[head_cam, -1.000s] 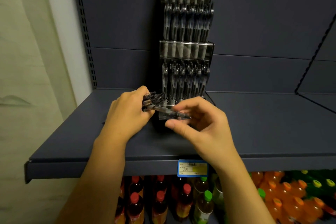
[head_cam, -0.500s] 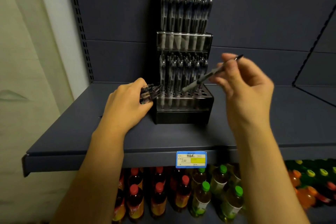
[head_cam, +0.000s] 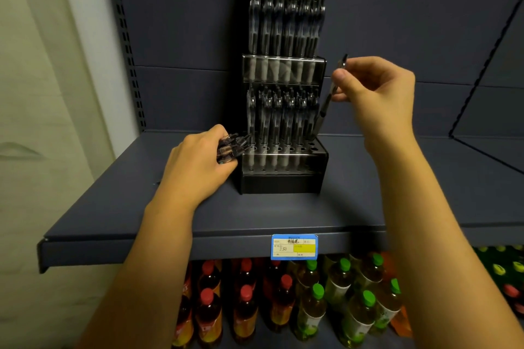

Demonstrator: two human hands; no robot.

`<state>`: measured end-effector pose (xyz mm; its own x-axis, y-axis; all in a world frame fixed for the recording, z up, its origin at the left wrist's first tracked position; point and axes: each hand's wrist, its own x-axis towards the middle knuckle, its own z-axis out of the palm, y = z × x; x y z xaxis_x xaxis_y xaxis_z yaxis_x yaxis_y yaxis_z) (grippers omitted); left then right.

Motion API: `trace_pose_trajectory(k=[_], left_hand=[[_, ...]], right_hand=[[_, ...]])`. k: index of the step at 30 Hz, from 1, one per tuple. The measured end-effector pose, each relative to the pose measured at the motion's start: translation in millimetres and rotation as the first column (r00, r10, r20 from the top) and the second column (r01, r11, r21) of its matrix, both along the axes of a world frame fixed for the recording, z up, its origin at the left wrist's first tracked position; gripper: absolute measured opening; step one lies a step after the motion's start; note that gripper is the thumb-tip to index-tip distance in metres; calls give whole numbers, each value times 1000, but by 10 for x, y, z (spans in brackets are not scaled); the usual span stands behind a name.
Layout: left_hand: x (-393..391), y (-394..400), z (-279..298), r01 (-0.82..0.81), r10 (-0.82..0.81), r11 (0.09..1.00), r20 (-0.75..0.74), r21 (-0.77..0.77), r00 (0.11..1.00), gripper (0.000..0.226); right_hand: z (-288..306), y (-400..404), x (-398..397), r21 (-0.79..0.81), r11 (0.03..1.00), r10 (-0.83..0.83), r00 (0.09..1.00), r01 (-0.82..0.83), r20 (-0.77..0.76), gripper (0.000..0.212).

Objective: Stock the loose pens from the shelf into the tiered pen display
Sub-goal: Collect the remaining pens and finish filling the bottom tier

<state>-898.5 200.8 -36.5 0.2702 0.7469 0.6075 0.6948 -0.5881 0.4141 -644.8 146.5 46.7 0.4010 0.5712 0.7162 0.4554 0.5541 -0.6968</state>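
A tall tiered pen display (head_cam: 283, 178) stands on the dark blue shelf (head_cam: 368, 201), its rows filled with upright clear pens. My left hand (head_cam: 195, 167) rests on the shelf just left of the display's base, closed around a bundle of loose pens (head_cam: 231, 146) whose ends point toward the display. My right hand (head_cam: 374, 93) is raised at the display's right side and pinches a single pen (head_cam: 326, 102). That pen is tilted, with its lower tip at a hole in the right end of the bottom tier.
A blue and yellow price tag (head_cam: 294, 246) hangs on the shelf's front edge. Drink bottles with red caps (head_cam: 243, 306) and green caps (head_cam: 340, 306) fill the shelf below. A wire divider (head_cam: 482, 79) rises at the right. A pale wall lies to the left.
My right hand drew one pen out of the bundle, lifted it to the right, then turned it more upright and lowered its tip to the bottom tier. The left hand stayed put.
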Motion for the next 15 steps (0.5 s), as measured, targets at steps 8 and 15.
trace_pose_trajectory(k=[8,15], left_hand=[[4,10,-13,13,-13,1000,-1,11,1000,23],[9,38,-18,26,-26,999,-5,21,1000,23]], right_hand=[[-41,46,11,-144,989,-25,996,38,91,8],[-185,46,-16,-373,920,-49,980,119,193,13]])
